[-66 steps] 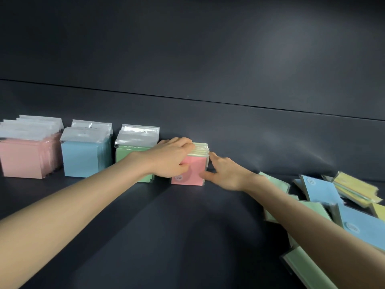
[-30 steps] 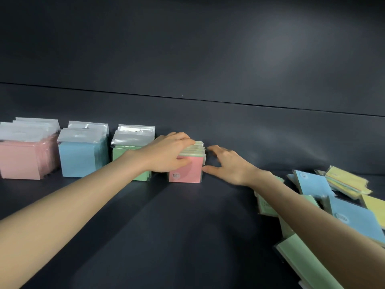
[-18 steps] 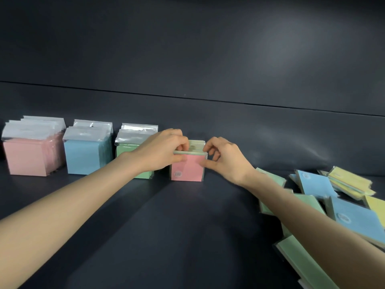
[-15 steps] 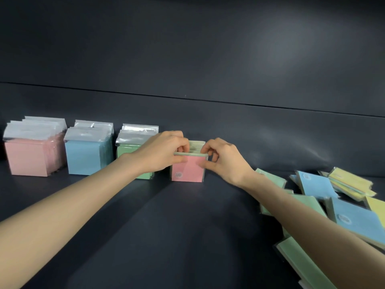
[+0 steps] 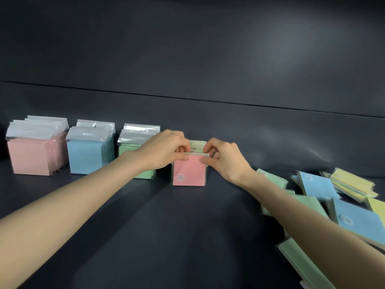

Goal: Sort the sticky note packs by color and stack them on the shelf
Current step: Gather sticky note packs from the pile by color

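Head view: standing upright against the back of the dark shelf [image 5: 187, 236], four rows of sticky note packs, likely kept on edge so each color reads at a glance. Sitting farthest left, the pink row [image 5: 31, 157]; just beside it, the blue row [image 5: 87, 156]; then the green row [image 5: 135, 147], partly hidden behind a forearm. Pinching the top left corner of the front pink pack [image 5: 189, 171] between thumb and fingers, the left hand [image 5: 164, 151]; pinching the top right corner the same way, the right hand [image 5: 224, 158]. Gripping both corners at once, probably to keep the pack square and vertical while pressing it back against the pale green and yellow edges [image 5: 196, 143] showing behind it. Judging by that mix of colors, possibly a multicolor set or a row not yet sorted; hard to tell which. Lying flat and overlapping well apart to the right, the loose pile [image 5: 316, 184] of green, blue and yellow packs, waiting within easy reach of the right hand. Remaining, by the look of that pile, a good share of the sorting.
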Demonstrator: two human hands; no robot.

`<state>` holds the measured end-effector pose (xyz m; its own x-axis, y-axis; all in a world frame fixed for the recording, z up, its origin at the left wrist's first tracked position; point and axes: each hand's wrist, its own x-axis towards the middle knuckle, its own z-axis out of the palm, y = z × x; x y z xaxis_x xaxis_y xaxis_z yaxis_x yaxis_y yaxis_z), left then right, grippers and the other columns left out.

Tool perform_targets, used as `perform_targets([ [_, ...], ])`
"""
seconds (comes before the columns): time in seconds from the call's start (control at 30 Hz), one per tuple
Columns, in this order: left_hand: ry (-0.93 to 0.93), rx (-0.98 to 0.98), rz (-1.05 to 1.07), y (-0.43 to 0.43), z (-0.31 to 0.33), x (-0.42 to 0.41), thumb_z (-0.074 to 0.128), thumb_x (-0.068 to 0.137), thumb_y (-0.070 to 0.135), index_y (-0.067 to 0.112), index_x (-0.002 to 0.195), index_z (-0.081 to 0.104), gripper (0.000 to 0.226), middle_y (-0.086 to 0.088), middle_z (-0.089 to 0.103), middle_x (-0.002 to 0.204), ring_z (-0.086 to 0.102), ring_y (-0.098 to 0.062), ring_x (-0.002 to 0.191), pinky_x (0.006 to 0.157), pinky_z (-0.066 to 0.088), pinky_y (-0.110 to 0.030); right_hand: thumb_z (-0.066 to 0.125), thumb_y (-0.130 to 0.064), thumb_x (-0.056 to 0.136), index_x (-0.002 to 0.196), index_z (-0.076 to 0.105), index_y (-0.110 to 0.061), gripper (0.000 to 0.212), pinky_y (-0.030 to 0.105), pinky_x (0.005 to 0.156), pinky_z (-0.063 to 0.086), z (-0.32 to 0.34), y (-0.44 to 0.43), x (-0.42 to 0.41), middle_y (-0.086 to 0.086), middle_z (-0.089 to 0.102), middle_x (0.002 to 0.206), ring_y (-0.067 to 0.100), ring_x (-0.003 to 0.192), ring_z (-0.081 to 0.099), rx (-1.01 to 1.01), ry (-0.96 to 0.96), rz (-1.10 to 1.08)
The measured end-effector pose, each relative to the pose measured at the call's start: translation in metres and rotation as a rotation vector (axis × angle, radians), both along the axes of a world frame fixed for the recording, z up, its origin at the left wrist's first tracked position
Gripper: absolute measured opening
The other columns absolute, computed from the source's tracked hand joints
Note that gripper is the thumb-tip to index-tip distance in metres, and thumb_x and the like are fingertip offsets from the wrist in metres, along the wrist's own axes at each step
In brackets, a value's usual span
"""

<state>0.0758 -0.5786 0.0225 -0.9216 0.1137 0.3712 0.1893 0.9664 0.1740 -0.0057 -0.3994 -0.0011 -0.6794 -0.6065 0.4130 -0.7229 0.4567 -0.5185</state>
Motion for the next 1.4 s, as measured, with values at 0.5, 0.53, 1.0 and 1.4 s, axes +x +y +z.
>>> perform_targets([
  [0.5,0.021,-0.097,0.021,-0.0009,0.0018,0.0038,0.060,0.090,0.028,0.020,0.110,0.065,0.022,0.002,0.053,0.106,0.044,-0.011,0.088,0.082,0.043,-0.033,0.067,-0.024,0.083,0.099,0.053,-0.019,0.022,0.041,0.079,0.052,0.0022,0.0022,0.0024,-0.002,0.058,0.098,0.019,0.073,0.058,0.087,0.099,-0.005],
  [0.53,0.020,-0.104,0.022,-0.0010,0.0020,0.0041,0.060,0.090,0.028,0.020,0.113,0.064,0.025,0.002,0.053,0.108,0.045,-0.012,0.092,0.084,0.042,-0.032,0.067,-0.024,0.083,0.103,0.053,-0.019,0.025,0.041,0.079,0.052,0.0027,0.0023,0.0028,-0.001,0.058,0.100,0.019,0.074,0.060,0.100,0.106,-0.006],
  [1.0,-0.026,-0.174,0.032,0.0015,0.0021,0.0058,0.055,0.092,0.030,0.018,0.115,0.063,0.028,0.001,0.055,0.111,0.050,-0.019,0.105,0.088,0.042,-0.037,0.061,-0.029,0.087,0.113,0.056,-0.018,0.029,0.036,0.080,0.050,0.0061,0.0025,0.0072,-0.002,0.055,0.110,0.018,0.081,0.061,0.196,0.147,-0.055],
  [1.4,-0.032,-0.181,0.036,0.0028,0.0037,0.0047,0.053,0.092,0.030,0.020,0.124,0.059,0.033,0.001,0.054,0.117,0.049,-0.019,0.111,0.092,0.040,-0.035,0.061,-0.032,0.088,0.117,0.054,-0.018,0.034,0.039,0.084,0.050,0.0077,0.0031,0.0051,-0.001,0.054,0.113,0.018,0.084,0.060,0.206,0.131,-0.065],
])
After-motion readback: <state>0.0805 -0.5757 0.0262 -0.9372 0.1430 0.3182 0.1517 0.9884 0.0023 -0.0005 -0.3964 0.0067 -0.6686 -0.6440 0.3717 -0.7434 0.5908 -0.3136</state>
